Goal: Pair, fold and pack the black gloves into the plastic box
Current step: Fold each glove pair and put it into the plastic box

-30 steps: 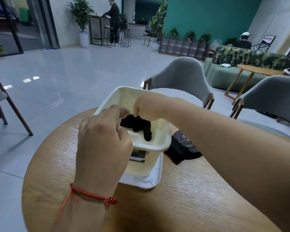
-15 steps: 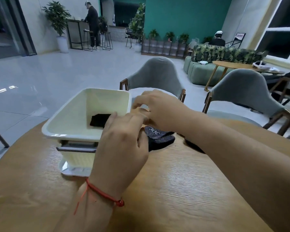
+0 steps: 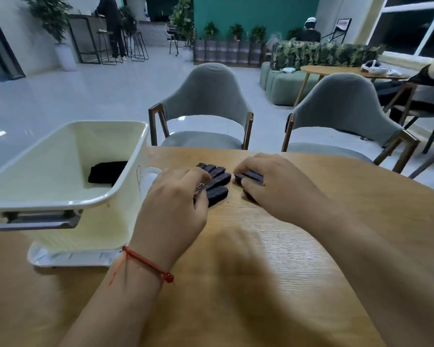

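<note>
Fingers of your left hand point(image 3: 176, 204) curl down over the palm of one dotted glove point(image 3: 217, 182), grasping it against the wooden table point(image 3: 261, 271); the glove's own fingers fan out past your knuckles. Your right hand point(image 3: 273, 189) closes over a second glove point(image 3: 251, 177) just beside the first, their tips nearly touching. Both gloves lie toward the table's far edge, right of the plastic box point(image 3: 48, 202). On that box's floor sits one folded black bundle point(image 3: 108, 172), so I judge one pair packed. This pair is not yet laid together, folded or dropped in; whether more gloves wait, you cannot tell. The box stands on a white lid point(image 3: 68, 256). A small patterned mark on the first glove, near your index finger, is too blurred to read; no other writing is legible.
</note>
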